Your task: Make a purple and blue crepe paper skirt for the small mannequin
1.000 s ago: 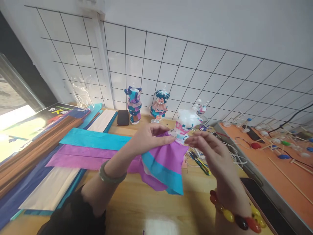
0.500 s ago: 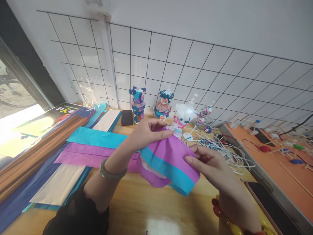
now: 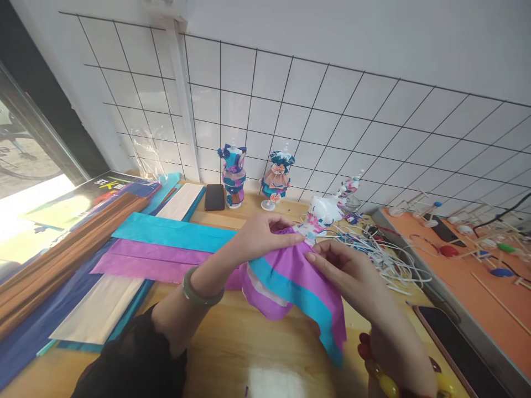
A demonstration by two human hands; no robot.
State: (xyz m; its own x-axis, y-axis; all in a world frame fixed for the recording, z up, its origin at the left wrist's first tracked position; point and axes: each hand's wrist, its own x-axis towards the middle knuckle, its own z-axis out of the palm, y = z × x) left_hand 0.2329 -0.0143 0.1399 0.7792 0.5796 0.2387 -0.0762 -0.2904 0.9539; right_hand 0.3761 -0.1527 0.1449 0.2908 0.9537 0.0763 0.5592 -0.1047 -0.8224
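Observation:
A small white mannequin (image 3: pixel 326 210) with pink and blue patches leans to the right between my hands. Purple and turquoise crepe paper (image 3: pixel 298 282) hangs from its waist like a skirt, with a white band and another purple layer beneath. My left hand (image 3: pixel 271 232) pinches the gathered paper at the waist on the left side. Thumb and fingers of my right hand (image 3: pixel 338 265) grip the paper's upper edge just right of the waist. The paper's free end droops below my right hand.
Crepe paper strips, turquoise (image 3: pixel 174 232), purple (image 3: pixel 153 260) and cream (image 3: pixel 99 309), lie at left. Two dressed mannequins (image 3: pixel 234 177) stand by the wall. A small black case (image 3: pixel 214 197), tangled white cords (image 3: pixel 385 260) and a phone (image 3: pixel 460 348) surround the work area.
The mannequin has tipped further right and lower. My right hand has moved left along the paper toward the waist, and the paper's free end now hangs lower.

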